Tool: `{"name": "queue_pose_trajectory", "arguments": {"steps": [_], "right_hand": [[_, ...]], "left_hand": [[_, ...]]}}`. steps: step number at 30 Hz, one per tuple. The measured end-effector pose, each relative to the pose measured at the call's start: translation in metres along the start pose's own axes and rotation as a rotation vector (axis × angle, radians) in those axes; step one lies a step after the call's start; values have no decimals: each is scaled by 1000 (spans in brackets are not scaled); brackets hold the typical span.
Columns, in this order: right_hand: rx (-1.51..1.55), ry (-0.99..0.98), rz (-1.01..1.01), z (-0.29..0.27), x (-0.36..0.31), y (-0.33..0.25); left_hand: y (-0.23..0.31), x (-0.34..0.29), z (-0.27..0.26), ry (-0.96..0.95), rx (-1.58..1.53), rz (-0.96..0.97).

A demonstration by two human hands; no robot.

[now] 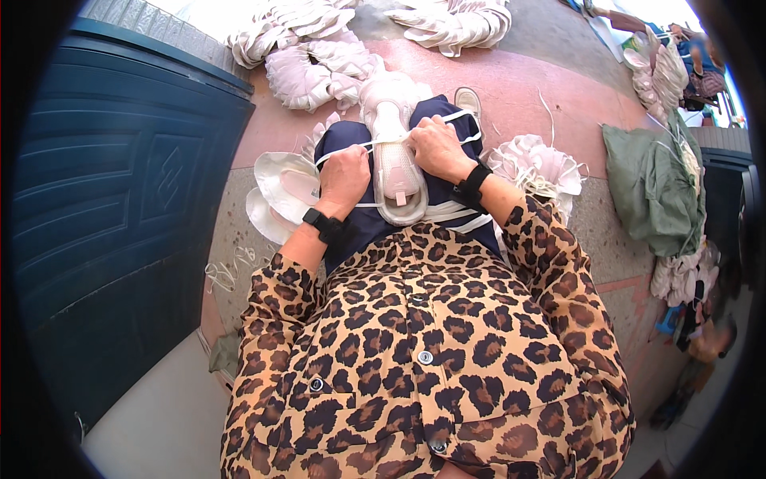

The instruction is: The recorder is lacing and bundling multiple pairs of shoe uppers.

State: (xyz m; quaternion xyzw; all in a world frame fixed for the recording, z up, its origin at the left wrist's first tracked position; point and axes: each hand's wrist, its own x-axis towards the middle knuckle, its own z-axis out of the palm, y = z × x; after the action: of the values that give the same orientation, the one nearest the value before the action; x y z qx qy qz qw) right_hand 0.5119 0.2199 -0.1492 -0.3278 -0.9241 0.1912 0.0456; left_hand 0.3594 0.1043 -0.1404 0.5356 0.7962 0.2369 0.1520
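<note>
A pale pink and white shoe upper [401, 177] lies lengthwise on my lap between my thighs, its rounded heel end toward me. A white shoelace [386, 142] runs across its top, pulled sideways between my two fists. My left hand [345, 177] is closed on the lace left of the upper, and a loose end sticks out past it. Level with its right edge, my right hand [439, 149] grips the other side of the lace, whose end trails over my right knee. Another stretch of white lace crosses lower, near the heel.
Bundles of pink and white uppers [299, 76] lie ahead on the floor, more [533, 164] to my right. White pieces [281, 188] sit by my left leg. A dark blue door [104, 168] stands left; a green sack [650, 191] right. Other people [702, 60] are at far right.
</note>
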Motion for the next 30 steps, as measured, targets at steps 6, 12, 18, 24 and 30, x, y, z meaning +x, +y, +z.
{"name": "queue_pose_trajectory", "arguments": {"steps": [6, 12, 18, 24, 30], "right_hand": [[-280, 63, -242, 2, 1, -4], [-118, 137, -108, -7, 0, 2], [-369, 40, -110, -10, -11, -10], [-239, -55, -102, -5, -4, -2], [-38, -80, -204, 6, 3, 12]], "left_hand": [[1, 13, 3, -115, 90, 80], [12, 19, 7, -104, 248, 128], [28, -1, -3, -20, 428, 99], [20, 2, 8, -113, 242, 22], [23, 2, 8, -8, 162, 73]]}}
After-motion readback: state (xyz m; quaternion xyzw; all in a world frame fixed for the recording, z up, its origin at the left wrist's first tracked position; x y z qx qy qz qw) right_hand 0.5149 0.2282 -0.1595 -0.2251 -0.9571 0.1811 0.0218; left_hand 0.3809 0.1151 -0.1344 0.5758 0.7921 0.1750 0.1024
